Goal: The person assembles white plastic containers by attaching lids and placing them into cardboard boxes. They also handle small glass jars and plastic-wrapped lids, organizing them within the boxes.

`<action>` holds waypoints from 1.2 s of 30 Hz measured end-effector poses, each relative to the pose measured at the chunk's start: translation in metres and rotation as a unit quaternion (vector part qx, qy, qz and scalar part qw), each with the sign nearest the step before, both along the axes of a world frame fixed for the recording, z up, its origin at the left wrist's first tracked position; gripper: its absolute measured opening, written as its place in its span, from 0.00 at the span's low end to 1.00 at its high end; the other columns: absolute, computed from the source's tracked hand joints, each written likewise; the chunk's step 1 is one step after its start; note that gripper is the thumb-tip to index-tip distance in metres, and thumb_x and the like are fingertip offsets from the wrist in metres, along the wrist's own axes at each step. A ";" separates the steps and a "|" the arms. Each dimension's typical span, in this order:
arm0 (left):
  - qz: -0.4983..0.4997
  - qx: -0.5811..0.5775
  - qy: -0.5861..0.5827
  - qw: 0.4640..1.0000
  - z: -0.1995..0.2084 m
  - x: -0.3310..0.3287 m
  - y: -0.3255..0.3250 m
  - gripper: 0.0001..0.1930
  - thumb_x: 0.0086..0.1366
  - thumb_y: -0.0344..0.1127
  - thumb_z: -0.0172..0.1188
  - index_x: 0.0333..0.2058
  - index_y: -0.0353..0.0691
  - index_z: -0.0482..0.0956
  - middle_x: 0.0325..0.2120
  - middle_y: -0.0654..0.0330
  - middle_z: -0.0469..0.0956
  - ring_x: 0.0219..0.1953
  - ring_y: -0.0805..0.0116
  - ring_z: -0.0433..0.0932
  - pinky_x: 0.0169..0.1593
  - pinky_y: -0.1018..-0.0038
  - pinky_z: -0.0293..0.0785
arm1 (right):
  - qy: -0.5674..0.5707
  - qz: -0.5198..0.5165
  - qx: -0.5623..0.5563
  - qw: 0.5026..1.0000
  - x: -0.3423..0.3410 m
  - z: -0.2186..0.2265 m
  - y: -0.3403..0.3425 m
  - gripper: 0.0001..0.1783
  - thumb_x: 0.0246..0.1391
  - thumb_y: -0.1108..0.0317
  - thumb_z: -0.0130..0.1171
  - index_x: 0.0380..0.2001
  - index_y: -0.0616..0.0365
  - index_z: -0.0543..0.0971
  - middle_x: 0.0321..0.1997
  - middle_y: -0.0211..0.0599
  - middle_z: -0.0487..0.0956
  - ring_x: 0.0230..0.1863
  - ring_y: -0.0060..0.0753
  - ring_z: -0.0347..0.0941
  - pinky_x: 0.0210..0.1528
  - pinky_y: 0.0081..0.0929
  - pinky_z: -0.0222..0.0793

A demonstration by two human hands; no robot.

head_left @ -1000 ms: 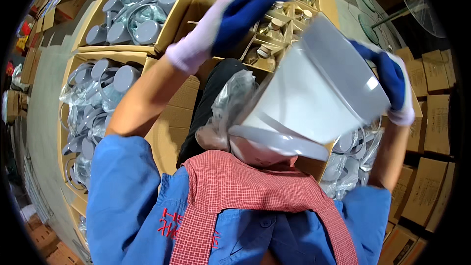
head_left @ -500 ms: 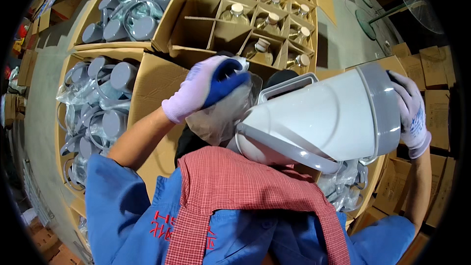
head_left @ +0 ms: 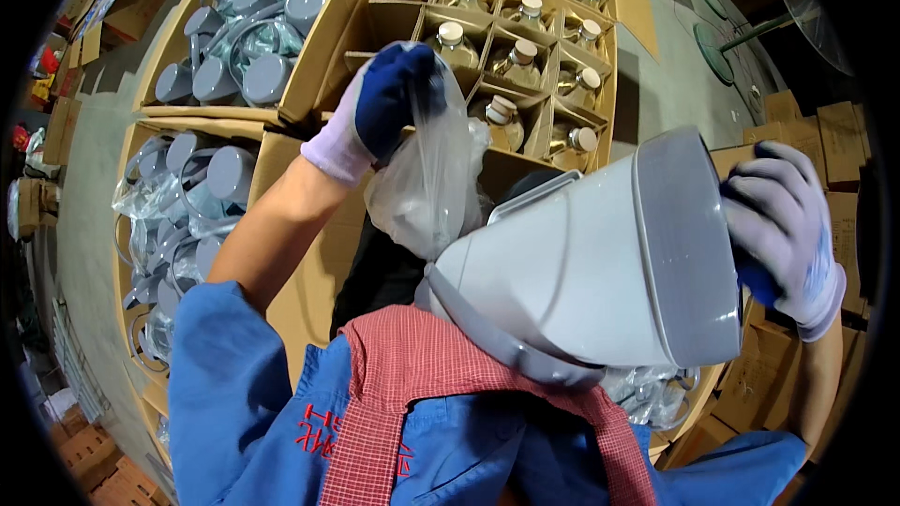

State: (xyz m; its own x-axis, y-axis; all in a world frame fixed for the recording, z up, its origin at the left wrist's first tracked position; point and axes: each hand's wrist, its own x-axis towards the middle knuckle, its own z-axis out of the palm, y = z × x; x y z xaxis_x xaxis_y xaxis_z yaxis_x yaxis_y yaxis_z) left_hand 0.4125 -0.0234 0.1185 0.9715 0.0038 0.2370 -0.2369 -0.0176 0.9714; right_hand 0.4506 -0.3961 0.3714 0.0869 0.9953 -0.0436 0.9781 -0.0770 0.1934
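Observation:
A white tapered plastic jug body (head_left: 562, 262) with a wide grey rim lies tilted across my lap, its broad end to the right. A grey carrying handle (head_left: 497, 333) curves along its near side, and a side handle is on its far side. My left hand (head_left: 398, 98), in a white glove with a blue palm, is closed on the top of a clear plastic bag (head_left: 431, 169). The bag hangs down to the jug's narrow end. At the broad end my gloved right hand (head_left: 783, 230) curls its fingers at the rim; the fingertips are partly hidden.
Ahead, a divided cardboard box (head_left: 609, 94) holds several glass bottles (head_left: 503, 122) with white caps. Cartons of grey handled plastic parts (head_left: 231, 169) in clear wrap stand at the left. More cartons (head_left: 842, 145) are stacked at the right, past a green metal stand (head_left: 717, 52).
My left hand has risen and drawn the plastic bag upward into a taut strand. The jug has shifted left and turned, and my right hand has moved from the rim's outside around its open end.

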 end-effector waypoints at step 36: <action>-0.100 0.615 -0.087 0.777 -0.051 -0.178 -0.040 0.20 0.52 0.33 0.56 0.45 0.35 0.78 0.52 0.47 0.72 0.64 0.45 0.62 0.67 0.35 0.45 | 0.555 -0.141 0.060 0.818 -0.188 -0.228 0.018 0.17 0.58 0.57 0.60 0.39 0.61 0.77 0.40 0.50 0.80 0.43 0.50 0.77 0.43 0.42 0.70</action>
